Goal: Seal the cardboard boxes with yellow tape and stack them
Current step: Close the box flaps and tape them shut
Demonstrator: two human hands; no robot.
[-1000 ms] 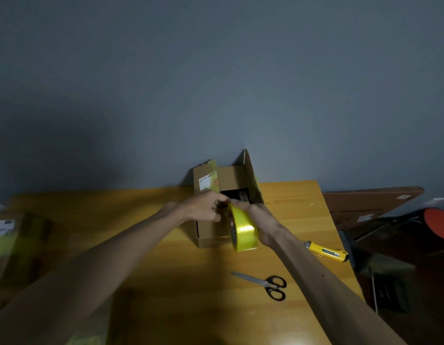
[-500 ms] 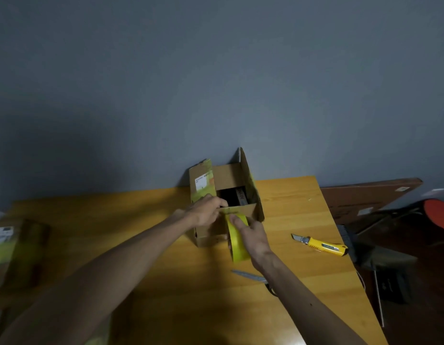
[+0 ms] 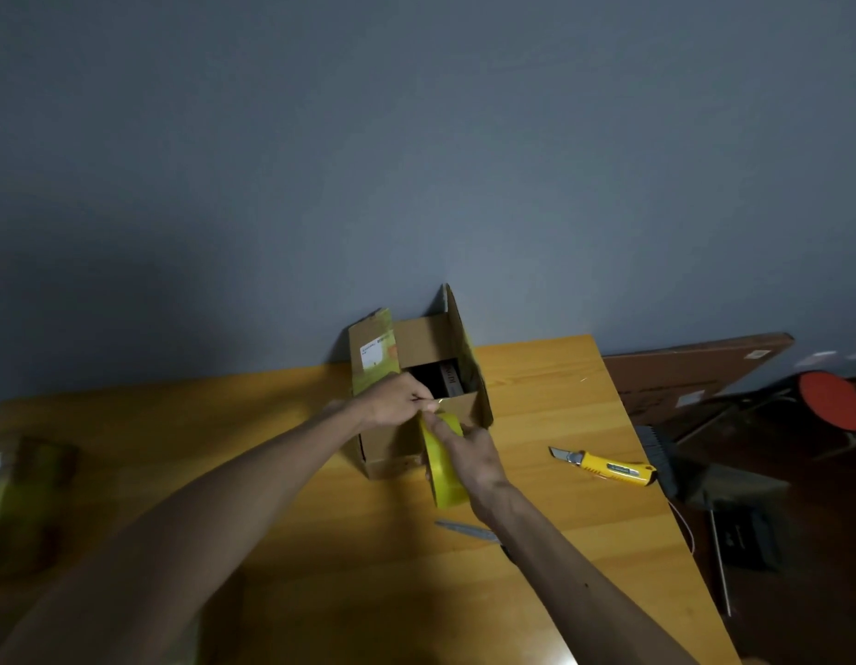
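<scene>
far left: a blurred taped box [image 3: 28,491], already yellow-wrapped by the look of it, sits at the table [image 3: 392,592] edge, well apart from the work.
left hand [image 3: 397,400]: fingers curled, pinching what reads as the tape end [image 3: 436,406] against the near top rim of the cardboard box [image 3: 392,448]. the box stands at the far side of the table, against the wall, flaps up, contents showing.
yellow tape roll [image 3: 443,477]: on edge just in front of the box, right hand [image 3: 469,458] wrapped round it.
step, as judged: starting a strip; sealing not yet begun. next calls for folding the flaps shut, then drawing the tape across the seam.
scissors [image 3: 464,530] partly under the right forearm; utility knife [image 3: 608,467], blade out, near the table's right edge. keep the pull clear of it. open room lies on the near side, between the arms.
</scene>
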